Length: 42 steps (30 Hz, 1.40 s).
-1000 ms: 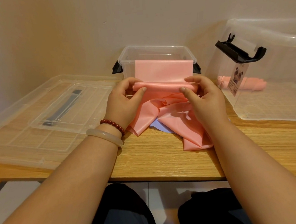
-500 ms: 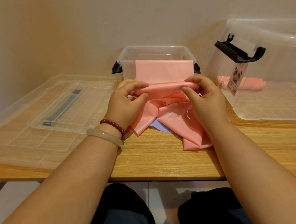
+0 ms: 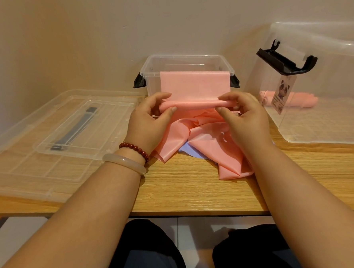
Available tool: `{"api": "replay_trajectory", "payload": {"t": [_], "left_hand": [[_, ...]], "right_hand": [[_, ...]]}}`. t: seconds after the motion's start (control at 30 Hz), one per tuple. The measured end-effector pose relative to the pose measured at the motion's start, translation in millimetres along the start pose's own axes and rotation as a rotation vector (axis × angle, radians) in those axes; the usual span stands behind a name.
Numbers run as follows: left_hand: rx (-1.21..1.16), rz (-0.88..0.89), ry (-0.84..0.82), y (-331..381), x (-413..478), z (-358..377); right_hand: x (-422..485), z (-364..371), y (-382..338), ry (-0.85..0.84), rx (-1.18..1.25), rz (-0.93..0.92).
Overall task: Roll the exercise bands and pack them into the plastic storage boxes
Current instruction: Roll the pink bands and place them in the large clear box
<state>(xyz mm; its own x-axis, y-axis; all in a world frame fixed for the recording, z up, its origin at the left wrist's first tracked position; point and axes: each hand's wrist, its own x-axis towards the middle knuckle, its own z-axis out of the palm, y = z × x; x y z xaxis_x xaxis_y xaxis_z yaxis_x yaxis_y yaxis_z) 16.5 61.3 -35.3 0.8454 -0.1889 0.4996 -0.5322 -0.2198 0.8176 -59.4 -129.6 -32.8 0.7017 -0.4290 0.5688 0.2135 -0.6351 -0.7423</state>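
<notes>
the roll on the pink band (image 3: 195,105) has fattened slightly since a second ago; left hand (image 3: 148,123) and right hand (image 3: 243,117) each pinch one end, just before the small box (image 3: 186,58). uneven turning could cone it or tug that box. lids (image 3: 68,130) crowd the left and the large box (image 3: 327,124) the right, so room lies only toward the bench (image 3: 185,187) near edge.

A wood-grain surface (image 3: 185,187) is set against a plain pale wall (image 3: 103,34); light floor tiles (image 3: 198,227) are seen below its near edge.
</notes>
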Motion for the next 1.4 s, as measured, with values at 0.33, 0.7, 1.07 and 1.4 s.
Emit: {"api": "replay_trajectory", "payload": {"t": [0.33, 0.7, 1.07, 1.4], "left_hand": [[0.055, 0.052, -0.031, 1.4, 0.1, -0.5], [0.026, -0.001, -0.025, 2.2, -0.9, -0.8], [0.028, -0.016, -0.057, 4.0, -2.1, 0.7], [-0.046, -0.030, -0.075, 6.7, -4.7, 3.9]], "right_hand": [[1.2, -1.3, -0.6, 0.006, -0.012, 0.001], [-1.0, -1.7, -1.0, -0.010, 0.023, 0.043], [-0.4, -1.9, -2.5, -0.045, 0.017, 0.018], [0.2, -2.2, -1.2, -0.030, 0.041, 0.002]]}}
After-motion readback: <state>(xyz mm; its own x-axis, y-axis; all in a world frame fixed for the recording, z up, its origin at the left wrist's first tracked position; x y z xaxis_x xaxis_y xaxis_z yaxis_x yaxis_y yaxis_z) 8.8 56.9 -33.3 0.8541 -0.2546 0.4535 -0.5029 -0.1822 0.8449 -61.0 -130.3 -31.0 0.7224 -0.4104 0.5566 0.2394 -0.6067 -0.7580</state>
